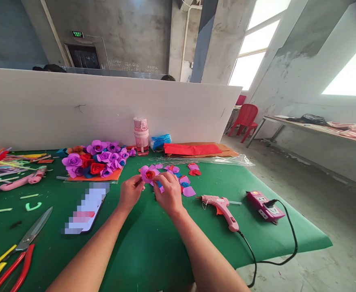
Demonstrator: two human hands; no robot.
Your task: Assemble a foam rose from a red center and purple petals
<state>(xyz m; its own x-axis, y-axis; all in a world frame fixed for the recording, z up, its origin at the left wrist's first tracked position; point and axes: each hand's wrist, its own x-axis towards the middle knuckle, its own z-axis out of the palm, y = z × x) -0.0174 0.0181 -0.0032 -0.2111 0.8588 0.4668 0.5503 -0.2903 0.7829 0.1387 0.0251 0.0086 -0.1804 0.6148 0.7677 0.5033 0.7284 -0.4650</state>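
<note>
Green covering on the bench (153,259) stretches before a white partition (104,109). Scissors (34,234) lie well left of the left hand (130,194), with a phone (88,207) nearer it. Beyond that hand sits a flower cluster (97,168). Left fingertips pinch the lower edge of a purple-and-red flower (145,172); the right hand (171,194) is clamped on its right side. Petals (189,191) lie just right of that hand, then a pink glue gun (218,202) and a magenta box (264,206).
</note>
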